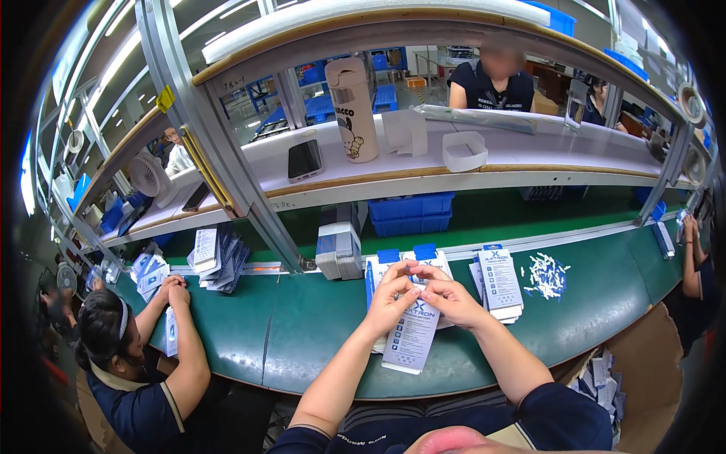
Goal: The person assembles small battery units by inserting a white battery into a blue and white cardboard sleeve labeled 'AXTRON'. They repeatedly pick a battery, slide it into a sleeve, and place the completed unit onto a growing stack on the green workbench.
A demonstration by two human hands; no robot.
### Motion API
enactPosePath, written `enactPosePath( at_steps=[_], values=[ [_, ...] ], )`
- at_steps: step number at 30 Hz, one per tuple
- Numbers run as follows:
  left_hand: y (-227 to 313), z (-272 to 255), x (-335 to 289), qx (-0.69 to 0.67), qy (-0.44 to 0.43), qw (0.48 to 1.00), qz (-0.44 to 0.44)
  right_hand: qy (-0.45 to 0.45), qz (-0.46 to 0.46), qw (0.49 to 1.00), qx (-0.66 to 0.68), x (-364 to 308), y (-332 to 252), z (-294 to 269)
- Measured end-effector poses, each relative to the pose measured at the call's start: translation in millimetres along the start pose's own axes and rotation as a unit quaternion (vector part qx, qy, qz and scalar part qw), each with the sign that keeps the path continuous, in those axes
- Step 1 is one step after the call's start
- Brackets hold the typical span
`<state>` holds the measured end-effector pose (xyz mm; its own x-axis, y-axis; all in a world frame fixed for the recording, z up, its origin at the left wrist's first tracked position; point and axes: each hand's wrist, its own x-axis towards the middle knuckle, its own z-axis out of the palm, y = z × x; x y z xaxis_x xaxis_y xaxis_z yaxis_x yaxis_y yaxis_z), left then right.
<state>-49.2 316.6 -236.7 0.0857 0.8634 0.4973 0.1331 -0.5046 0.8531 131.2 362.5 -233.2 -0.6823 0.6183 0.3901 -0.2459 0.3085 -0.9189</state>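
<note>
In front of me a flat white and blue retail package hangs tilted over the near part of the bench, its printed side up. My left hand and my right hand meet at its upper end. Both are closed, thumbs and fingers pinching around the top; exactly what the fingertips grip is partly hidden. Behind and under my hands lie more packages of the same kind, with blue tabs at the back. To the right of my right hand rests a stack of similar packages.
A pile of small white pieces lies on the green bench. At the back stand a block of stacked packages and blue bins. The shelf holds a tumbler and phone. A co-worker sits at left; a carton is right.
</note>
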Motion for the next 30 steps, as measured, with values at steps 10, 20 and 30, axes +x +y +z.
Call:
enactPosePath(
  at_steps=[10, 20, 30],
  values=[
    [3, -8, 2, -0.047, -0.003, 0.999, -0.018, -0.019, 0.067, 0.997, 0.014, -2, 0, -11],
    [-1, -2, 1, -0.044, 0.036, 0.998, -0.041, 0.019, -0.022, 0.998, -0.047, 0, 4, -8],
    [14, 7, 7, -0.152, 0.234, 0.959, -0.053, 0.124, 0.053, 0.985, 0.109, -3, 2, 14]
  ],
)
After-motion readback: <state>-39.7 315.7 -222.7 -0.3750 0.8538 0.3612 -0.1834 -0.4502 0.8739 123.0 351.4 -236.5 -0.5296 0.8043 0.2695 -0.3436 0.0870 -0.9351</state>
